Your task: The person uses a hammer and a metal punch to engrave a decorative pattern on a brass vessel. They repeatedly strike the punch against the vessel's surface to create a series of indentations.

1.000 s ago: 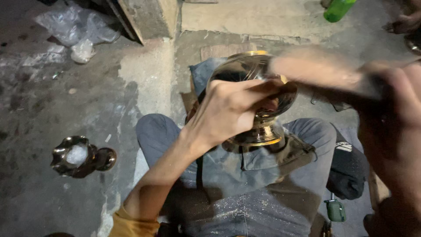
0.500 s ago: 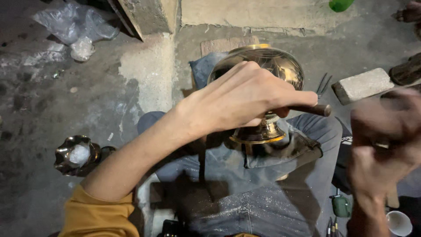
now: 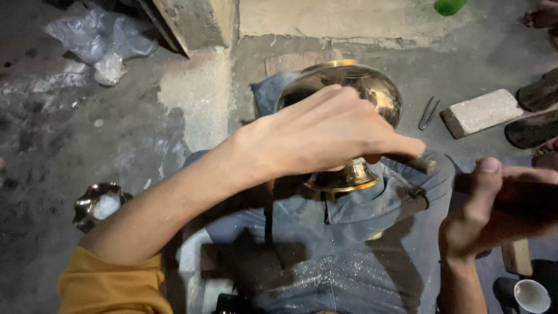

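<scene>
A shiny brass footed bowl (image 3: pixel 372 87) lies tilted on blue denim cloth (image 3: pixel 360 232) over my lap, its round foot (image 3: pixel 343 179) toward me. My left hand (image 3: pixel 325 134) reaches across the bowl. Its fingers are closed on a thin dark rod-like tool (image 3: pixel 419 164), and the tool's end sticks out to the right, beside the bowl's stem. My right hand (image 3: pixel 474 221) is at the lower right, apart from the bowl. It grips a dark, blurred handle (image 3: pixel 523 197) with the thumb raised. What is at the end of that handle is hidden.
A pale brick (image 3: pixel 479 111) and a bent metal pin (image 3: pixel 428 113) lie on the concrete at the right, near dark wooden pieces (image 3: pixel 537 116). A fluted metal dish with white stuff (image 3: pixel 96 204) sits at the left. Crumpled plastic (image 3: pixel 99 38) lies far left, and a white cup (image 3: pixel 532 295) stands at the bottom right.
My right hand has swung down from the upper right to the lower right with the dark handle. My left hand has stayed over the bowl, stretching a little further right.
</scene>
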The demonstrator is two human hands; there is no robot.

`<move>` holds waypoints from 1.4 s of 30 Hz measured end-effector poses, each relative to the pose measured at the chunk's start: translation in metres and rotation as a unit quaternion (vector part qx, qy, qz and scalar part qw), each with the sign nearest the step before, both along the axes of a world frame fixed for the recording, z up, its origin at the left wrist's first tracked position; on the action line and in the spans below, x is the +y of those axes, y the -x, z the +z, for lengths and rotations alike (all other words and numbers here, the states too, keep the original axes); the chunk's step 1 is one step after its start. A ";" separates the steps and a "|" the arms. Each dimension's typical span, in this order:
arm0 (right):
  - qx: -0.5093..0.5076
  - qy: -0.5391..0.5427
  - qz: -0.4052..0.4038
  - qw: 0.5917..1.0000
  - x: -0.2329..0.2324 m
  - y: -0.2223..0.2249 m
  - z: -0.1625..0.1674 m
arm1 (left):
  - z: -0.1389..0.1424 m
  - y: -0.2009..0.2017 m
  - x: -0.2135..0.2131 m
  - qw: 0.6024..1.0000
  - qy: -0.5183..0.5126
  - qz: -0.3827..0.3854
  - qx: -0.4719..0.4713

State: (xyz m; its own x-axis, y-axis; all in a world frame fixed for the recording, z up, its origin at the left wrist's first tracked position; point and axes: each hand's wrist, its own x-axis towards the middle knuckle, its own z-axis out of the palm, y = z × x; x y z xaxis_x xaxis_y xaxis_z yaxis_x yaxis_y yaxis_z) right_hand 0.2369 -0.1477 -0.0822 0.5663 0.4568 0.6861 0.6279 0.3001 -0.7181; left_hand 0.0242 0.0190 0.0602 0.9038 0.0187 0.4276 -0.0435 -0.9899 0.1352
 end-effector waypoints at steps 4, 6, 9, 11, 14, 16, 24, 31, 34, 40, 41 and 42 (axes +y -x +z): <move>0.022 0.010 -0.008 1.000 -0.002 0.011 -0.004 | 0.002 -0.006 -0.001 0.998 -0.013 0.019 0.066; 0.008 0.017 -0.012 1.000 -0.004 0.014 -0.002 | 0.002 -0.007 0.001 0.992 -0.002 0.037 0.124; -0.063 0.050 -0.010 0.997 -0.008 0.013 -0.005 | -0.001 0.005 0.009 0.992 0.102 -0.080 -0.015; 0.026 0.080 -0.009 0.996 -0.013 0.009 -0.014 | -0.008 0.020 0.013 0.988 0.119 -0.042 -0.089; 0.123 0.102 -0.040 0.986 -0.021 -0.004 -0.038 | -0.026 0.030 0.011 0.977 0.144 0.004 -0.160; 0.104 0.105 -0.039 0.988 -0.026 -0.018 -0.051 | -0.038 0.034 0.006 0.970 0.165 0.035 -0.175; 0.004 0.150 0.067 0.986 -0.022 -0.057 0.001 | -0.051 0.028 -0.004 0.978 0.151 0.097 -0.106; -0.145 0.210 0.097 0.962 0.001 -0.066 0.064 | -0.049 0.027 -0.005 0.977 0.112 0.073 -0.169; -0.062 0.182 0.120 0.974 0.009 -0.056 0.077 | -0.050 0.027 -0.005 0.976 0.118 0.078 -0.166; -0.289 0.134 0.209 0.925 0.035 -0.020 0.145 | -0.058 0.021 -0.009 0.967 0.114 0.108 -0.202; -0.320 0.130 0.211 0.915 0.039 -0.010 0.156 | -0.059 0.021 -0.011 0.963 0.094 0.109 -0.227; -0.371 0.161 0.178 0.897 0.040 -0.002 0.169 | -0.062 0.021 -0.014 0.959 0.075 0.110 -0.252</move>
